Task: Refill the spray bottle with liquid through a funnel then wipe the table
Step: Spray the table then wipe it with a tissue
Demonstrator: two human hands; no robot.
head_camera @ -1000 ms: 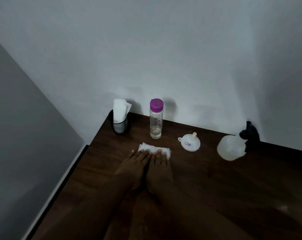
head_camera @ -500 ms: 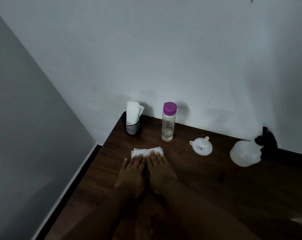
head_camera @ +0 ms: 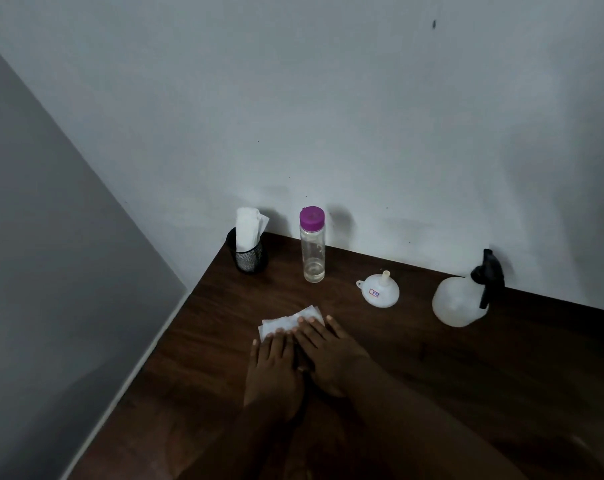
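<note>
Scene: A dark wooden table [head_camera: 467, 375] is seen from above, set into the corner of a pale wall [head_camera: 328, 116].

Left hand [head_camera: 276, 368]: It is laid flat on the table with the fingers straight and close together. The fingertips are pressed onto the near edge of a white paper towel [head_camera: 286, 320], and nothing is gripped.

Right hand [head_camera: 328, 355]: It is held flat just beside the left hand and touches it along the side. Its straight fingers are spread over the right part of the paper towel, and nothing is clasped.

Paper towel: It is spread on the table towards the near left, partly covered by both sets of fingers.

Spray bottle [head_camera: 460, 299]: The cloudy white body with a black trigger head is placed at the far right, close against the wall and well apart from the hands.

Funnel [head_camera: 378, 291]: The white funnel is set mouth down with the spout up, between the spray bottle and a clear bottle [head_camera: 312, 244].

Clear bottle: It is stood upright near the wall, closed with a purple cap. A little clear liquid is seen at the bottom.

Mesh cup [head_camera: 248, 259]: The black cup is placed at the far left corner and is filled with folded white napkins [head_camera: 247, 226].
</note>
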